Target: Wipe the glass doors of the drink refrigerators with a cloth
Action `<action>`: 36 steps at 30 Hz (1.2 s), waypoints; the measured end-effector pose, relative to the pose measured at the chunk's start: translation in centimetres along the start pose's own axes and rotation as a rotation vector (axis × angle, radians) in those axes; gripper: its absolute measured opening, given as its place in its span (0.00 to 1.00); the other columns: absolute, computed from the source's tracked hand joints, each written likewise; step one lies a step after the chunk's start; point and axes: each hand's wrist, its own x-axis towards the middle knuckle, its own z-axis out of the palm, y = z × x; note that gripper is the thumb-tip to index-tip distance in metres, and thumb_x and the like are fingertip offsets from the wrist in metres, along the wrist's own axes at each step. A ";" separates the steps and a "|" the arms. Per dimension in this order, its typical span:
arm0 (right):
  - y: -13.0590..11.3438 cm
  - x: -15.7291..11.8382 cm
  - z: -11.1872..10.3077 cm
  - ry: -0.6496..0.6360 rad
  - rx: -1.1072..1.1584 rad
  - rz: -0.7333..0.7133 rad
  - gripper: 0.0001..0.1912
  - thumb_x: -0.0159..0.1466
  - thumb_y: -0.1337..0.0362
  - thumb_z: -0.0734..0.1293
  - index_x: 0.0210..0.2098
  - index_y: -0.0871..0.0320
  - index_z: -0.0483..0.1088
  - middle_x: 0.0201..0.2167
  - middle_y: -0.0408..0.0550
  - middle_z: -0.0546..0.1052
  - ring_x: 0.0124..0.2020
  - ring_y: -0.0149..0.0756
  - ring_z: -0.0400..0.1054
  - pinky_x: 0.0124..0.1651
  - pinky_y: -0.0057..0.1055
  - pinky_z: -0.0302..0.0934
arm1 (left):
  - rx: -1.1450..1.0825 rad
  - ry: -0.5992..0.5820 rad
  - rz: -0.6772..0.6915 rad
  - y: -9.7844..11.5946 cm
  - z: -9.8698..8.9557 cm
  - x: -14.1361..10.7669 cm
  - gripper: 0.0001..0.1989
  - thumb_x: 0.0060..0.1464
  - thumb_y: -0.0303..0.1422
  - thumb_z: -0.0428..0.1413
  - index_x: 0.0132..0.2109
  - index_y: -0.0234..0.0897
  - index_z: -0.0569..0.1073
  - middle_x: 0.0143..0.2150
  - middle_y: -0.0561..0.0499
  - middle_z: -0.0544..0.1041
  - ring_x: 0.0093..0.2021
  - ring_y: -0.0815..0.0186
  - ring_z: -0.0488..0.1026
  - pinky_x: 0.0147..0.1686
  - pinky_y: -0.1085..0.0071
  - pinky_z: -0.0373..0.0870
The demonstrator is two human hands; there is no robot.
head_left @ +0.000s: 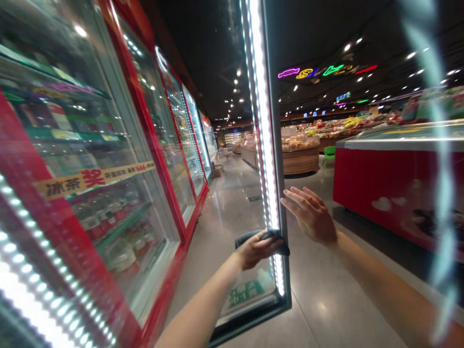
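An open glass fridge door (275, 159) stands upright in front of me, its inner edge lined with a bright LED strip (266, 121). My left hand (255, 249) presses a dark cloth (281, 241) against the lower part of this edge, fingers curled over it. Part of the cloth wraps past the frame. To the right of the door, my right hand (311, 217) is raised with its fingers stretched out and holds nothing. Its fingertips are close to the frame; whether they touch it I cannot tell.
A row of red-framed drinks fridges (145, 121) runs along the left, stocked with bottles. At right stands a red chest freezer (384, 188). Farther back are a green chair (329, 152) and a wood-sided produce stand (300, 162). A blurred pale strip (444, 169) crosses the right side.
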 end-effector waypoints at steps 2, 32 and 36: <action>-0.2 0.2 0.2 0.005 0.013 -0.012 0.31 0.68 0.74 0.60 0.69 0.49 0.59 0.64 0.49 0.71 0.67 0.43 0.61 0.72 0.48 0.52 | 0.020 0.000 -0.144 -3.3 -1.5 0.6 0.30 0.63 0.28 0.49 0.71 0.47 0.59 0.74 0.53 0.58 0.70 0.62 0.58 0.70 0.56 0.60; -9.1 2.2 4.4 -0.080 0.170 -0.223 0.27 0.66 0.78 0.58 0.61 0.55 0.70 0.65 0.51 0.69 0.69 0.41 0.58 0.71 0.50 0.55 | 0.048 -0.102 0.003 0.4 -5.4 -13.7 0.22 0.67 0.29 0.47 0.63 0.53 0.68 0.73 0.64 0.59 0.71 0.74 0.56 0.71 0.63 0.59; -10.0 3.2 5.3 -0.143 0.188 -0.250 0.30 0.65 0.78 0.58 0.66 0.57 0.65 0.69 0.53 0.64 0.72 0.44 0.53 0.70 0.53 0.56 | 0.079 -0.109 -0.239 -6.2 -8.9 -14.1 0.25 0.66 0.32 0.50 0.68 0.48 0.62 0.74 0.55 0.57 0.73 0.64 0.53 0.73 0.52 0.52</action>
